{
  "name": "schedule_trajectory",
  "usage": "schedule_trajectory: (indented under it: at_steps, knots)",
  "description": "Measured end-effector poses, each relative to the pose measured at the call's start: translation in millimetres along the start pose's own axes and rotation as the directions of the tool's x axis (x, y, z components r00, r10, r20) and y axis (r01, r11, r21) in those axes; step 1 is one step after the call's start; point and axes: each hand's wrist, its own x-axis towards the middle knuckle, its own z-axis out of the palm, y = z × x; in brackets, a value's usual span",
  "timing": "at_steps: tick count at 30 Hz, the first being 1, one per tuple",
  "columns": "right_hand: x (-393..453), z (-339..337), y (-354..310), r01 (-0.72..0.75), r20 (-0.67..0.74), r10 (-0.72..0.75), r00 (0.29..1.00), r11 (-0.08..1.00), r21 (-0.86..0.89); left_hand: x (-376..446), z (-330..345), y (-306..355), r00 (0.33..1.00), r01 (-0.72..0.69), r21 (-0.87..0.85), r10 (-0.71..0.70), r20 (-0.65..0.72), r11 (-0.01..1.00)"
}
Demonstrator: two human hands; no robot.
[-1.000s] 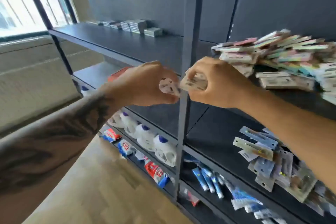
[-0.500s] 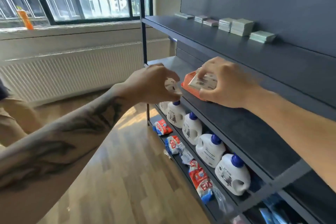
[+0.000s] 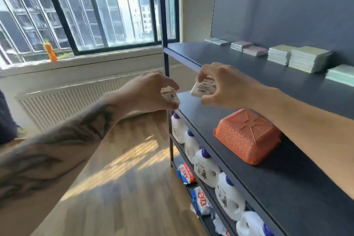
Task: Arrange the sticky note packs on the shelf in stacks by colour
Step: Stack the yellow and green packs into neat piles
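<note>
My left hand [image 3: 147, 92] grips a small sticky note pack [image 3: 169, 95] in front of the shelf's left post. My right hand [image 3: 228, 86] pinches another sticky note pack [image 3: 203, 88], label side up, just over the front edge of the middle shelf. On the top shelf [image 3: 249, 67] stand sorted stacks: flat bluish packs [image 3: 217, 41] at the far left, pink stacks [image 3: 248, 48], taller yellow-green stacks [image 3: 300, 57], and a low green stack [image 3: 341, 74] at the right edge.
An upturned orange perforated basket [image 3: 247, 136] lies on the middle shelf under my right forearm. White detergent bottles [image 3: 206, 168] line the lower shelf, with red-and-blue pouches [image 3: 185, 174] below. A window, a radiator and wooden floor [image 3: 124, 178] are to the left.
My view has swung left from the loose heap of packs to the shelf's left end. Both hands kept their packs and rose slightly; the sorted stacks now sit close on the right.
</note>
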Motion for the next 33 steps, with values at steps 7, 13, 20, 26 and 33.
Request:
schedule_trajectory:
  at_steps: [7,13,20,26,33]
  knots:
    - [37,-24,98,-0.2,0.018,0.201,0.979,0.979,-0.037,142,14,11,0.988,-0.157,-0.11,0.157,-0.01,0.981]
    - [13,-34,165,-0.5,-0.029,0.5,0.866,0.864,-0.049,261,53,71,0.887,-0.448,-0.151,0.459,0.045,0.881]
    - [-8,-44,187,-0.778,-0.066,0.775,0.628,0.626,-0.053,358,81,125,0.597,-0.735,-0.284,0.786,0.161,0.616]
    - [13,-38,188,-0.822,-0.142,0.812,0.567,0.568,-0.035,405,93,131,0.417,-0.789,-0.41,0.889,0.189,0.458]
    - [54,-37,216,-0.833,-0.123,0.825,0.551,0.553,-0.02,457,99,100,0.344,-0.774,-0.47,0.904,0.253,0.426]
